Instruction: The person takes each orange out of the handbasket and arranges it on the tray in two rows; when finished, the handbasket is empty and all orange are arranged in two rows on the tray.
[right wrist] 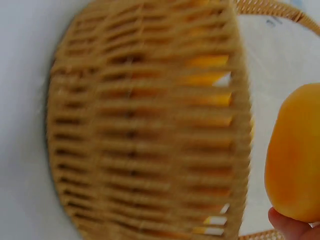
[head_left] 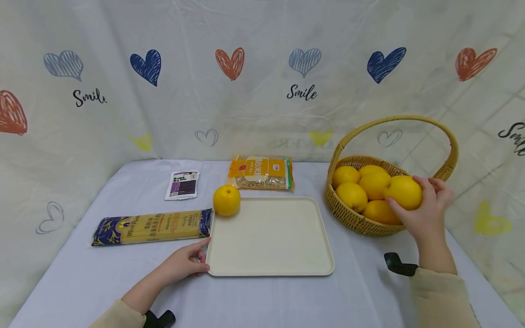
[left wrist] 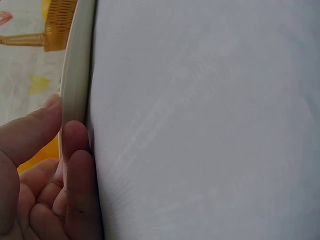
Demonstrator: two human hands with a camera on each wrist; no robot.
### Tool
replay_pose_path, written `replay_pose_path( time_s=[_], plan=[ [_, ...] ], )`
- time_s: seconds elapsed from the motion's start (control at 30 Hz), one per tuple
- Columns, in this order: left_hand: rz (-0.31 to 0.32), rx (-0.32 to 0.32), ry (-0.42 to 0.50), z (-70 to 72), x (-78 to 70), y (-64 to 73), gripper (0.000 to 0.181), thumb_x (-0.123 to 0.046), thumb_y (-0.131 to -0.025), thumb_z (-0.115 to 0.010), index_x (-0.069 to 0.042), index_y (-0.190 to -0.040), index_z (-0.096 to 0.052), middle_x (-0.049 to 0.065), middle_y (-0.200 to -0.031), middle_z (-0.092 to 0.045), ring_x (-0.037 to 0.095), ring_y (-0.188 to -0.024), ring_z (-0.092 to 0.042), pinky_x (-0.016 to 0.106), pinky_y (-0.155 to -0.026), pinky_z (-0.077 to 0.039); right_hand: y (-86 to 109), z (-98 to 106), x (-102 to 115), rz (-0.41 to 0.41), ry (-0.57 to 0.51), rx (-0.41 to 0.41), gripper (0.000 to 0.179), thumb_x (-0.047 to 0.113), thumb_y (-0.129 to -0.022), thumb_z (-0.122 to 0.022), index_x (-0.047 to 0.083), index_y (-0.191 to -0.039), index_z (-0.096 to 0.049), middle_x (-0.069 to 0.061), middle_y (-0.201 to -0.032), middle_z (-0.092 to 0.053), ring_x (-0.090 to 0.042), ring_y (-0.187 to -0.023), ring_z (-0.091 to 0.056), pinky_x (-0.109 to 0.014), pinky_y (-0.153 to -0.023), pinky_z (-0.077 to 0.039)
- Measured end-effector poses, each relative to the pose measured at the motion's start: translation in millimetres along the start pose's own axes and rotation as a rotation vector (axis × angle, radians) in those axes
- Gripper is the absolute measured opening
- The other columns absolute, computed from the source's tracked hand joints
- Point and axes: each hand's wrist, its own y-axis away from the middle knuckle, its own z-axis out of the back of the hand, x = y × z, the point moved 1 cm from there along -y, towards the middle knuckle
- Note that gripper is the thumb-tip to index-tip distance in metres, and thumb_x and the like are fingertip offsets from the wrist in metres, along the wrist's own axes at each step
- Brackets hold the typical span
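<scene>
My right hand (head_left: 430,205) grips a smooth, rounded yellow fruit (head_left: 404,192) above the right side of the wicker basket (head_left: 348,218). In the right wrist view this yellow fruit (right wrist: 296,155) shows beside the basket rim, with a fingertip under it. Several similar yellow fruits (head_left: 351,197) lie inside the basket. My left hand (head_left: 184,264) pinches the rim near the front left corner of the cream tray (head_left: 270,237). The left wrist view shows the thumb over the rim and other fingers against its outer side. Another yellow fruit (head_left: 226,200) sits at the tray's back left corner.
A long pack of spaghetti (head_left: 153,228) lies left of the tray. Behind are a small white and purple packet (head_left: 182,185) and an orange bag of grains (head_left: 261,173). The basket's tall handle (head_left: 398,118) arches over the fruit. A heart-printed cloth hangs behind the table.
</scene>
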Motion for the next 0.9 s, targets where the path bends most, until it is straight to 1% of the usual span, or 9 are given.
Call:
replay_pose_path(
  time_s=[0.13, 0.23, 0.33, 0.43, 0.53, 0.6, 0.7, 0.83, 0.9],
  plan=[
    [-0.005, 0.003, 0.003, 0.3, 0.5, -0.1, 0.084, -0.022, -0.071, -0.076, -0.01, -0.141, -0.032, 0.004, -0.082, -0.052, 0.014, -0.061, -0.049, 0.023, -0.058, -0.045, 0.3, -4.7, 9.9, 0.028, -0.017, -0.008, 0.069, 0.018, -0.073, -0.073, 0.006, -0.131, -0.038, -0.013, -0.138, -0.028, -0.028, -0.127, -0.019, -0.051, -0.1, -0.02],
    [-0.006, 0.004, 0.005, 0.5, 0.7, 0.2, 0.084, -0.022, -0.071, -0.076, -0.011, -0.142, -0.032, 0.004, -0.082, -0.052, 0.014, -0.061, -0.049, 0.023, -0.058, -0.045, 1.6, -9.2, 16.4, -0.018, -0.024, -0.005, 0.072, 0.021, -0.072, -0.074, 0.006, -0.131, -0.037, -0.015, -0.132, -0.035, -0.029, -0.121, -0.025, -0.048, -0.095, -0.023],
    [-0.007, 0.003, 0.006, 0.4, 0.8, 0.1, 0.083, -0.022, -0.071, -0.076, -0.011, -0.141, -0.032, 0.004, -0.082, -0.052, 0.014, -0.061, -0.049, 0.023, -0.057, -0.045, 3.8, -12.9, 21.4, -0.03, -0.051, 0.004, 0.077, 0.021, -0.07, -0.076, 0.01, -0.134, -0.035, -0.013, -0.129, -0.036, -0.028, -0.119, -0.027, -0.046, -0.095, -0.024],
    [-0.009, 0.003, 0.007, 0.0, 1.0, -0.3, 0.083, -0.022, -0.071, -0.076, -0.011, -0.141, -0.033, 0.004, -0.082, -0.053, 0.013, -0.061, -0.049, 0.023, -0.057, -0.045, 5.9, -16.4, 25.2, 0.015, -0.064, 0.043, 0.081, 0.021, -0.071, -0.075, 0.014, -0.139, -0.032, -0.016, -0.128, -0.034, -0.03, -0.119, -0.025, -0.051, -0.093, -0.022],
    [-0.015, 0.002, 0.011, -0.1, 1.2, -0.7, 0.084, -0.022, -0.071, -0.076, -0.011, -0.141, -0.033, 0.004, -0.082, -0.053, 0.013, -0.06, -0.049, 0.023, -0.057, -0.045, 7.5, -20.2, 30.6, 0.058, -0.074, 0.1, 0.078, 0.023, -0.073, -0.073, 0.014, -0.139, -0.033, -0.019, -0.131, -0.029, -0.033, -0.119, -0.022, -0.056, -0.09, -0.022],
    [-0.019, 0.002, 0.015, 0.2, 1.2, -0.7, 0.084, -0.021, -0.071, -0.076, -0.01, -0.141, -0.032, 0.004, -0.082, -0.053, 0.013, -0.06, -0.049, 0.023, -0.056, -0.045, 8.6, -23.7, 35.1, 0.07, -0.097, 0.123, 0.072, 0.022, -0.073, -0.073, 0.01, -0.135, -0.037, -0.018, -0.132, -0.027, -0.032, -0.118, -0.021, -0.056, -0.089, -0.024],
    [-0.023, 0.002, 0.018, 0.8, 1.1, -0.5, 0.084, -0.021, -0.071, -0.076, -0.01, -0.141, -0.032, 0.004, -0.081, -0.053, 0.013, -0.06, -0.049, 0.023, -0.056, -0.045, 11.0, -30.5, 41.5, 0.09, -0.134, 0.11, 0.07, 0.017, -0.071, -0.075, 0.007, -0.13, -0.04, -0.016, -0.129, -0.029, -0.026, -0.116, -0.024, -0.048, -0.09, -0.024],
    [-0.02, 0.003, 0.019, 0.9, 1.3, -0.6, 0.084, -0.021, -0.071, -0.076, -0.01, -0.141, -0.032, 0.004, -0.082, -0.053, 0.013, -0.061, -0.049, 0.023, -0.056, -0.045, 16.5, -41.4, 50.6, 0.094, -0.181, 0.081, 0.071, 0.013, -0.069, -0.076, 0.007, -0.129, -0.039, -0.011, -0.124, -0.032, -0.007, -0.108, -0.027, -0.028, -0.086, -0.028],
    [-0.015, 0.001, 0.019, 0.8, 1.6, -1.1, 0.084, -0.021, -0.071, -0.076, -0.011, -0.141, -0.032, 0.004, -0.082, -0.053, 0.013, -0.061, -0.049, 0.023, -0.056, -0.045, 19.2, -47.1, 56.0, 0.092, -0.199, 0.086, 0.071, 0.012, -0.069, -0.076, 0.007, -0.13, -0.038, -0.01, -0.123, -0.033, -0.002, -0.104, -0.027, -0.019, -0.081, -0.029]
  ],
)
